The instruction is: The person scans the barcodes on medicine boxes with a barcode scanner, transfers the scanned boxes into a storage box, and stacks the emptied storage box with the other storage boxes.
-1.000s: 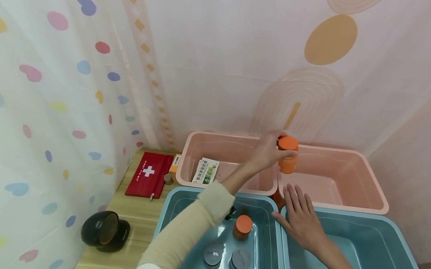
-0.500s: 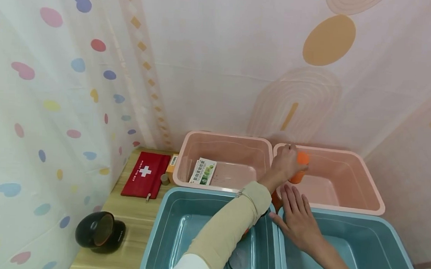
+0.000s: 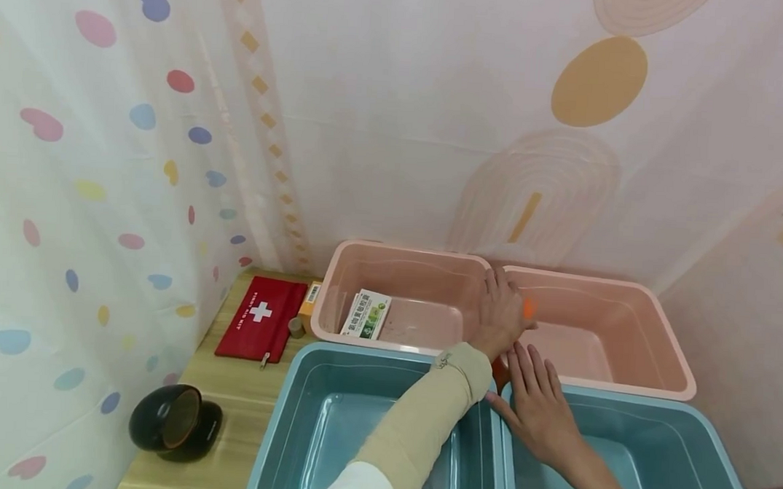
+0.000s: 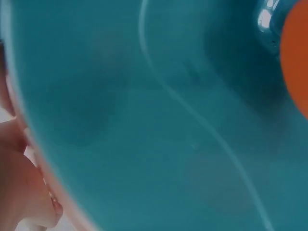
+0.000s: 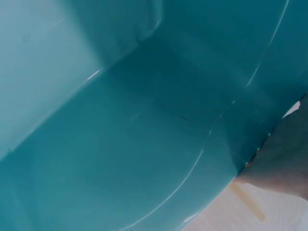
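In the head view my left hand (image 3: 502, 308) reaches over the inner end of the right pink bin (image 3: 663, 336). It grips an orange bottle (image 3: 529, 307), of which only a small patch shows past the thumb; the rest is hidden behind the hand. My right hand (image 3: 542, 411) lies with straight fingers across the rims where the right blue bin (image 3: 704, 440) meets the pink one. In the left wrist view another orange lid (image 4: 296, 57) shows inside the left blue bin (image 4: 120, 125). Part of my right hand (image 5: 279, 154) appears at the right wrist view's edge.
The left pink bin (image 3: 424, 257) holds a medicine box (image 3: 366, 314). Under the left sleeve, a grey-lidded jar (image 3: 435, 483) shows partly. On the wooden table (image 3: 247, 399) lie a red first aid pouch (image 3: 261, 317), an orange box (image 3: 309, 299) and a black rounded device (image 3: 175, 421).
My left hand has carried the orange bottle right and down, from above the pink bins' shared edge into the right pink bin. The right hand has stayed at the rims.
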`<state>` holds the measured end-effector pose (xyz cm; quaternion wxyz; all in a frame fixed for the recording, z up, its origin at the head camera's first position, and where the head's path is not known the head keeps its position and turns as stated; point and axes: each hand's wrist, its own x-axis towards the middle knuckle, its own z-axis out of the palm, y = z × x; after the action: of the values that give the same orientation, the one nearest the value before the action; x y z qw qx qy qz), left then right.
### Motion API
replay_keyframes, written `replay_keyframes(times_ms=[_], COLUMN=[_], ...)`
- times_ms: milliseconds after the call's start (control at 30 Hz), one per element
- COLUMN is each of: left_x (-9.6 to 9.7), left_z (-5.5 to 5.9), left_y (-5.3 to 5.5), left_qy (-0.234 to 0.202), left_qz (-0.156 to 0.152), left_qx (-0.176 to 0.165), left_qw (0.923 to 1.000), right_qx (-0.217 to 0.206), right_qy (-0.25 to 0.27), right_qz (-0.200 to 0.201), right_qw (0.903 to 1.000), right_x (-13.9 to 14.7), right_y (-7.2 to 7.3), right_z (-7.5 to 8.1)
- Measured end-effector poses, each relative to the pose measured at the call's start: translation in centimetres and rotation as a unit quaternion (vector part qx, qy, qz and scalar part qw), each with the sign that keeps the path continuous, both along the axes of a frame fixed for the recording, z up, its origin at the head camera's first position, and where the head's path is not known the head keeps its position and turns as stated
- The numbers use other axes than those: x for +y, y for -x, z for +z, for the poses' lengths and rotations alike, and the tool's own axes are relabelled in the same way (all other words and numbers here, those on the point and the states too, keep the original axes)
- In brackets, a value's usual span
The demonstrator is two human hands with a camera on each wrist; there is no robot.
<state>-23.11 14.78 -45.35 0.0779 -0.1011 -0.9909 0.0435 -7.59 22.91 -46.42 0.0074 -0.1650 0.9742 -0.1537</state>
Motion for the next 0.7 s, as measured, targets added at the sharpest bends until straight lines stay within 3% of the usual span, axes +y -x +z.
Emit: replay_keyframes(times_ms=[200, 467, 700], left_x=[0.1, 0.7, 1.5], left_z=[-0.9, -0.5, -0.2], left_y=[0.1, 0.4, 0.1], left_qy=[0.048, 0.098, 0.179], left_qz=[0.022, 0.032, 0.012], left_qx=[0.013, -0.041, -0.067], left_qw=[0.9985, 0.9939, 0.9815], right_qx=[-0.01, -0.002, 0.008], right_qy=[0.002, -0.013, -0.021], right_qz=[0.0, 0.01, 0.017], right_qw=[0.9999, 0.9999, 0.9996], right_x=[0.1, 0.1, 0.4], right_y=[-0.1, -0.1, -0.1], right_z=[0.1, 0.1, 0.0])
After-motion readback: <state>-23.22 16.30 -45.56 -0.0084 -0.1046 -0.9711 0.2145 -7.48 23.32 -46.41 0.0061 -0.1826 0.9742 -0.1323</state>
